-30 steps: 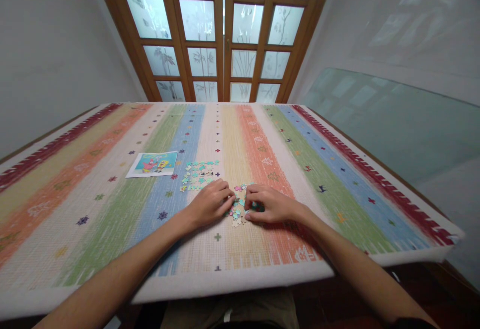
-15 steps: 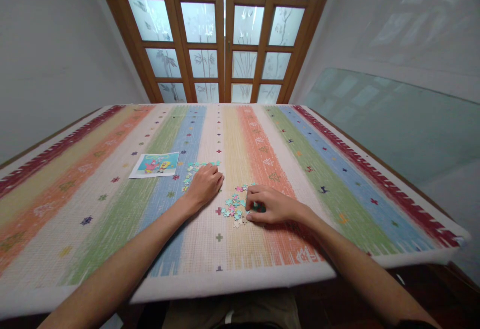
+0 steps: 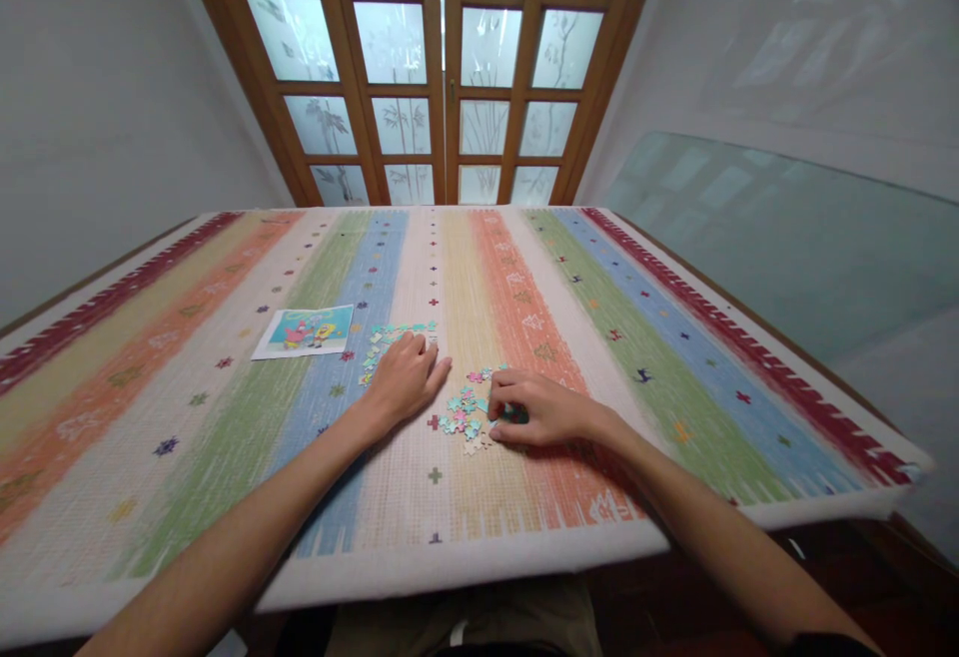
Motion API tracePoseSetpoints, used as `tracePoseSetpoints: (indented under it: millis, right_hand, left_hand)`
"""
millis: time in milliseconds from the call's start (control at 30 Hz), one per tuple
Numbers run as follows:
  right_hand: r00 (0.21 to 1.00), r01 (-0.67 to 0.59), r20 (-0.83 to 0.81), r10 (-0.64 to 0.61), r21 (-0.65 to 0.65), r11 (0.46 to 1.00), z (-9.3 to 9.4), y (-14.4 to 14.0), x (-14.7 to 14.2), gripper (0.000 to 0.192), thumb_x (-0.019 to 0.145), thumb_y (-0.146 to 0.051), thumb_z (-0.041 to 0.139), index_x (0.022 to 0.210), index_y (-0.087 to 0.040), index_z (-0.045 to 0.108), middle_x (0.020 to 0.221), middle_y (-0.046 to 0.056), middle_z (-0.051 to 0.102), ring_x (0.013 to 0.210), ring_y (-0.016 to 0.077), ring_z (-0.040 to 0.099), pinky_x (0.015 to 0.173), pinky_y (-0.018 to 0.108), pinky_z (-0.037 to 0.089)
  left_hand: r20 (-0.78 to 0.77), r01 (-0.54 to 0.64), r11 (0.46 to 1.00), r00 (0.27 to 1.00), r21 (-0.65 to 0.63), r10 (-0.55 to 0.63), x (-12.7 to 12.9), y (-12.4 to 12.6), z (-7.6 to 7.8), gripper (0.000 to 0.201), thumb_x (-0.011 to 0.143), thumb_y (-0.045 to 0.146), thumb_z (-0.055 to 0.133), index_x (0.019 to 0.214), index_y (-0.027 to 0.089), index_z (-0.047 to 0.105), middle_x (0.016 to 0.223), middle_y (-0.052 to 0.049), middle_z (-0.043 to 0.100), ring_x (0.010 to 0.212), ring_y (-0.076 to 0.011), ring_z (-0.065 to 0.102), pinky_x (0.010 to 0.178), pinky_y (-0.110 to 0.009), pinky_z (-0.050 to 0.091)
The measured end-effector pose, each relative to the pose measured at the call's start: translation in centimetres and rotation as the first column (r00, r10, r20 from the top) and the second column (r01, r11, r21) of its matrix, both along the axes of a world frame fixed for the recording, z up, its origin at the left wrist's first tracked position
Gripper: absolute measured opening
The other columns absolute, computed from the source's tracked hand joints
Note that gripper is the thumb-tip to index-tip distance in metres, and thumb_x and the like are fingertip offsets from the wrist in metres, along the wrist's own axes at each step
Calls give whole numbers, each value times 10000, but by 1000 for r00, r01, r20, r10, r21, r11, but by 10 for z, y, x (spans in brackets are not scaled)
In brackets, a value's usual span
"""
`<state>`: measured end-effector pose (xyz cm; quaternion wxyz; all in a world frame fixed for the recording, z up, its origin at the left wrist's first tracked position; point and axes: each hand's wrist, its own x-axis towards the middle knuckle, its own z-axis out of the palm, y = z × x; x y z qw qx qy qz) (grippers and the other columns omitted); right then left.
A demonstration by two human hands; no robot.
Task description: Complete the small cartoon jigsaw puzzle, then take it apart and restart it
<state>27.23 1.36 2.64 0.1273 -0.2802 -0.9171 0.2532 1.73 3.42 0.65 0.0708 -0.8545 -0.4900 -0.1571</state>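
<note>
A small pile of loose jigsaw pieces (image 3: 465,411) in teal and pink lies on the striped tablecloth (image 3: 225,417). My right hand (image 3: 535,407) rests at the pile's right edge with fingers curled onto a piece there. My left hand (image 3: 405,377) lies palm down over a second spread of teal pieces (image 3: 386,339) to the left, hiding part of it. A printed cartoon picture card (image 3: 306,329) lies flat further left.
The table's near edge (image 3: 465,562) runs just in front of my forearms. Wooden glass-paned doors (image 3: 450,68) stand beyond the far edge, and a glass panel (image 3: 786,238) leans along the right wall.
My left hand left the central pile and moved up and left onto the teal pieces, where it now lies flatter. My right hand stayed at the pile's right edge.
</note>
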Motion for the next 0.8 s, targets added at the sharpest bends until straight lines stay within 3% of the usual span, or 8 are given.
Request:
tracePoseSetpoints:
  millis: [367,633,800]
  right_hand:
    - [999,21,-34,-20,33,999,2,3,3,54,886,-203,700,835,-195,684,851,44,620,804,193,581,748,335,448]
    - [988,151,-58,-145,124,981,-10,-1,-7,65,920,-197,660,956,-178,711,886,54,592,772,184,542,724,323,417]
    - [985,161,-76,-156,65,985,-12,-1,-7,45,896,-157,666,920,-174,700,892,44,577,771,172,538,723,305,418]
  left_hand:
    - [12,7,1000,1000,10,-8,-3,2,-3,335,1044,327,433,901,145,676,868,-118,605,885,-279,531,838,-425,443]
    - [279,299,950,923,-89,-264,-4,-15,6,274,1005,250,468,1019,176,731,814,-64,568,834,-233,526,764,-371,444]
    - [365,367,918,883,-151,-294,6,-29,4,226,974,239,521,1035,187,733,813,-53,573,820,-220,531,744,-362,441]
